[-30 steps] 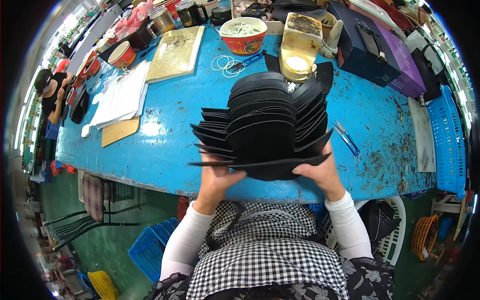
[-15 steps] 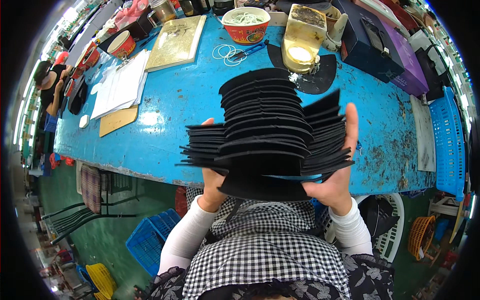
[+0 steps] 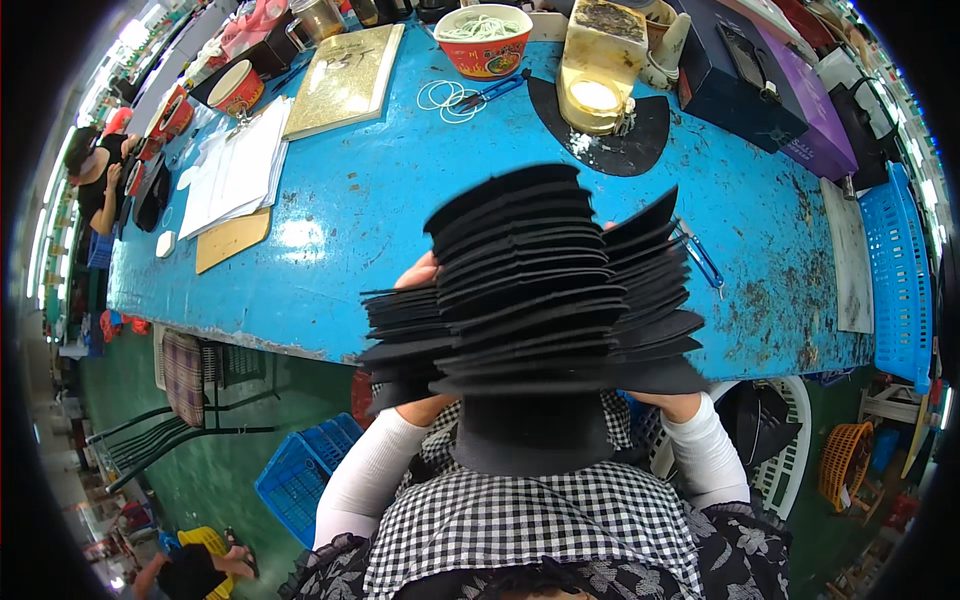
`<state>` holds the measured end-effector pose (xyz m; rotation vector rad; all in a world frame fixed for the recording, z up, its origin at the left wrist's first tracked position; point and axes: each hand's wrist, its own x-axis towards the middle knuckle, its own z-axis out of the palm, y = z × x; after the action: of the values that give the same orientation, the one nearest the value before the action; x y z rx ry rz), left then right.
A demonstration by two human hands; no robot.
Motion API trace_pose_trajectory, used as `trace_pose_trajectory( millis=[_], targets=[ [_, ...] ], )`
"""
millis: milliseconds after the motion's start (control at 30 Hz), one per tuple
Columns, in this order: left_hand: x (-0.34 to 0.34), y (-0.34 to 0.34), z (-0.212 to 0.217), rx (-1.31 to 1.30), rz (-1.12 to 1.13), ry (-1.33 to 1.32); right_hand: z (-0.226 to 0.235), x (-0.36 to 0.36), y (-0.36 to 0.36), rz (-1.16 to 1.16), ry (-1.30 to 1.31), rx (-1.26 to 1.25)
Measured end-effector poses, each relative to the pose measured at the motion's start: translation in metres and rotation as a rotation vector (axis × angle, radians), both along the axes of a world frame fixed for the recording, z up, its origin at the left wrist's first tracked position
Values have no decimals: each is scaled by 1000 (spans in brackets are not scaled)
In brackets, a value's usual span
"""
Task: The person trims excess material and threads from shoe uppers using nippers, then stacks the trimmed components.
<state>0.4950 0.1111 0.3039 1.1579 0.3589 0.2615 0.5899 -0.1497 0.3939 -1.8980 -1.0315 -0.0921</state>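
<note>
A thick stack of thin black curved pieces (image 3: 525, 270), like fabric or felt sheets, hangs over the table's near edge in front of me. Its layers fan out in a middle column with side wings, and the lowest piece dips toward my checked apron. My left hand (image 3: 420, 271) grips the stack's left side; its fingers show behind the left wing, the rest is mostly covered. On the other side, my right hand (image 3: 672, 404) supports the stack from beneath the right wing, most of its fingers hidden. Just beyond that wing lies a blue-handled tool (image 3: 700, 258).
On the blue table (image 3: 330, 200) stand a red bowl of pale cord (image 3: 485, 42), a stained lamp-like device (image 3: 600, 75), dark and purple boxes (image 3: 740, 80), papers (image 3: 235, 170) and a gold book (image 3: 345, 80). Blue baskets (image 3: 305, 470) and a chair (image 3: 185, 375) stand left. People are at left.
The stack has tilted and come down toward me, its lowest piece now overlapping my apron. My right fingers have gone behind the stack. Someone has appeared at lower left.
</note>
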Motion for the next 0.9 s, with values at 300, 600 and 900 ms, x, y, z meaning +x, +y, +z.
trace_pose_trajectory(
  millis=[300, 600, 900],
  targets=[
    [0, 2, 38, 447, 44, -130, 12, 27, 34, 201, -220, 17],
    [34, 35, 125, 591, -325, 264, 37, 32, 56, -139, 952, -7],
    [96, 122, 186, 721, -615, 663, 36, 49, 16, -235, 981, -223]
  ],
)
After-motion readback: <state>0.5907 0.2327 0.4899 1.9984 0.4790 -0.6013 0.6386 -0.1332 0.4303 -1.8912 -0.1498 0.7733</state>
